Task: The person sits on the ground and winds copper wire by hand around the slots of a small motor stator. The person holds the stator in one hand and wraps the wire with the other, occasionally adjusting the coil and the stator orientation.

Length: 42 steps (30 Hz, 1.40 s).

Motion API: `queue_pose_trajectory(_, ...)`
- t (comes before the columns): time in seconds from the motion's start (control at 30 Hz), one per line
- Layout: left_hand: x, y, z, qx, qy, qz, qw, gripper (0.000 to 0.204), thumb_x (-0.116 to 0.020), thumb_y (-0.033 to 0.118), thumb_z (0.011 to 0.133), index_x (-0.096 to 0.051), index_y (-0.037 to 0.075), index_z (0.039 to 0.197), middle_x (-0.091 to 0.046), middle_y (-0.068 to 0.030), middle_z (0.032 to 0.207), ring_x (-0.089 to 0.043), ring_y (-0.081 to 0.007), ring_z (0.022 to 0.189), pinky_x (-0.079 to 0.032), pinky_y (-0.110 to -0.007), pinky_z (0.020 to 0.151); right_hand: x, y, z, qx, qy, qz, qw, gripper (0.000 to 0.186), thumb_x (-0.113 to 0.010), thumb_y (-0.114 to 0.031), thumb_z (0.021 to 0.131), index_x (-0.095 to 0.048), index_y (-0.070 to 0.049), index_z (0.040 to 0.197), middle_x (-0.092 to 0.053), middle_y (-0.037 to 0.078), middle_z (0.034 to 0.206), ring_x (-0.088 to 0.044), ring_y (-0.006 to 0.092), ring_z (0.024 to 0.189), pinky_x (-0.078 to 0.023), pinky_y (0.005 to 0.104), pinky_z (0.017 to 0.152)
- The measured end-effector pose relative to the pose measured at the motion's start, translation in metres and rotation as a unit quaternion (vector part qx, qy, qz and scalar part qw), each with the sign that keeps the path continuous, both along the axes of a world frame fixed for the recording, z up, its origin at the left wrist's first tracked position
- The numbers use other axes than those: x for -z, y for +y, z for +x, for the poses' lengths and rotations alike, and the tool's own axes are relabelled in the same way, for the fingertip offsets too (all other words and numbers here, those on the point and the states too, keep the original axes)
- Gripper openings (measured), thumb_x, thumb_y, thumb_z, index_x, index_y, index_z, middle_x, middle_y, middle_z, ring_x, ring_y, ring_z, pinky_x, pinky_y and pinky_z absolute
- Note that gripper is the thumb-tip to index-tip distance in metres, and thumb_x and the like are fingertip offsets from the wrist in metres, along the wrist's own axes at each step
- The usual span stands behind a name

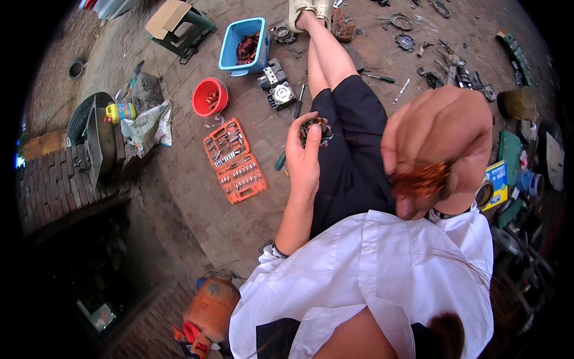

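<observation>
My right hand (445, 134) is raised close to the camera, its fingers closed on a bundle of thin copper wire (421, 179). Above my lap, my left hand (304, 155) grips a small dark round metal part (317, 131) with orange copper-coloured bits on it; my fingers and thumb hide some of it. The two hands are well apart, and no wire can be seen joining what they hold. Just left of my left hand, the green handle of a tool (280, 161) shows on the ground.
An orange socket set (242, 194) lies open on the left. Beyond it stand a red bucket (196, 102) of copper-coloured pieces, a blue tub (227, 55) with dark red coils, and a metal machine part (276, 87). Loose metal parts (454, 66) litter the right side. A green stool (197, 30) stands far left.
</observation>
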<state>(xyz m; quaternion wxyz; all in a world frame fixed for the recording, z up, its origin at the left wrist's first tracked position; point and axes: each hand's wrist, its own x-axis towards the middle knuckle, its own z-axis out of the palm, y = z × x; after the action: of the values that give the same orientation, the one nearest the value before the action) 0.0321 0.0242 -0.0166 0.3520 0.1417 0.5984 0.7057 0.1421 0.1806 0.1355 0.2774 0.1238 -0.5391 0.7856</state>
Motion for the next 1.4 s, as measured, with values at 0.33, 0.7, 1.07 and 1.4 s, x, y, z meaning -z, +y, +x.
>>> queue_pose_trajectory(0.33,0.047,0.018,-0.013,-0.028,-0.121,-0.05,0.991,0.026,-0.055,0.025,0.095,-0.057,0.001,0.104,-0.064,-0.0094,0.094,-0.059,-0.0114,0.079,-0.044,-0.024,0.062,0.018,-0.012,-0.017,-0.048,-0.028,0.188,0.981,0.013,-0.069,-0.008,0.078,-0.068,0.002,0.086,-0.067,0.011,0.074,-0.065,0.0227,0.065,-0.05,0.0294,0.064)
queue_pose_trajectory(0.7,0.056,0.016,0.008,-0.026,-0.064,-0.003,0.998,0.024,-0.05,0.026,0.097,-0.057,0.004,0.102,-0.062,-0.0043,0.087,-0.058,-0.0094,0.076,-0.043,-0.022,0.062,0.0,-0.014,-0.052,-0.052,-0.109,0.091,0.988,0.018,-0.063,-0.012,0.086,-0.067,0.005,0.091,-0.069,0.008,0.077,-0.066,0.0158,0.072,-0.051,0.026,0.074)
queue_pose_trajectory(1.07,0.033,-0.018,-0.014,0.101,-0.191,0.145,0.965,0.045,-0.048,0.039,0.095,-0.053,-0.003,0.11,-0.058,-0.0125,0.089,-0.055,-0.0183,0.076,-0.042,-0.026,0.061,0.05,0.096,-0.048,0.178,-0.161,-0.377,0.895,0.015,-0.058,-0.012,0.091,-0.061,-0.002,0.101,-0.066,0.008,0.095,-0.062,0.0161,0.09,-0.05,0.0288,0.086)
queue_pose_trajectory(1.4,0.012,-0.026,-0.018,0.15,-0.148,0.184,0.96,0.048,-0.056,0.043,0.089,-0.053,-0.002,0.107,-0.058,-0.0131,0.09,-0.056,-0.0172,0.078,-0.043,-0.026,0.063,0.097,0.072,-0.034,0.354,-0.221,0.025,0.909,0.033,-0.049,-0.01,0.095,-0.052,0.001,0.126,-0.062,0.011,0.117,-0.06,0.0185,0.108,-0.05,0.027,0.088)
